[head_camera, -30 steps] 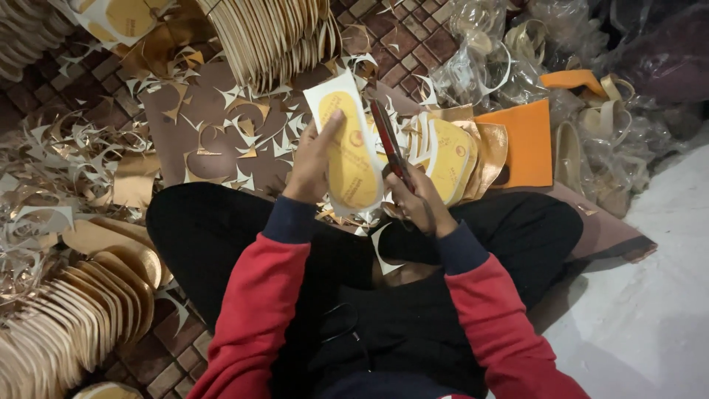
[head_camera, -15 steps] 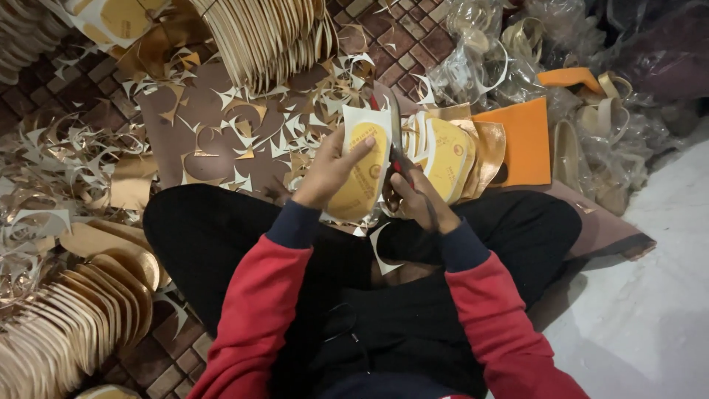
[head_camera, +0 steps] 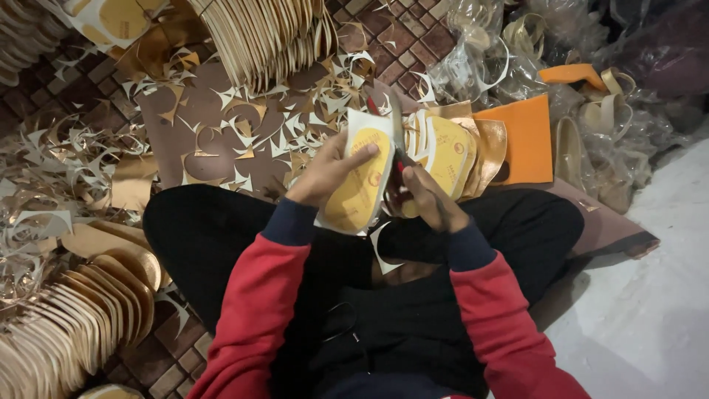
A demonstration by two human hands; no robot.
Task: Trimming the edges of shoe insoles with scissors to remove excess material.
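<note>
My left hand (head_camera: 325,171) grips a yellow shoe insole with a white border (head_camera: 360,181), held upright over my lap. My right hand (head_camera: 428,198) is closed on the red handles of a pair of scissors (head_camera: 395,137), whose blades stand along the insole's right edge. A white offcut strip (head_camera: 382,247) hangs below the insole. Both arms wear red sleeves with dark cuffs.
A stack of uncut yellow insoles (head_camera: 450,151) lies just right of my hands by an orange sheet (head_camera: 526,137). Rows of finished gold insoles (head_camera: 70,325) sit at lower left and another row (head_camera: 258,33) at top. Gold and white scraps (head_camera: 221,118) litter the floor. Plastic bags (head_camera: 517,59) are at upper right.
The insole has turned in my left hand and dropped lower toward my lap. The scissors have shifted along its right edge, and a white strip now hangs under it.
</note>
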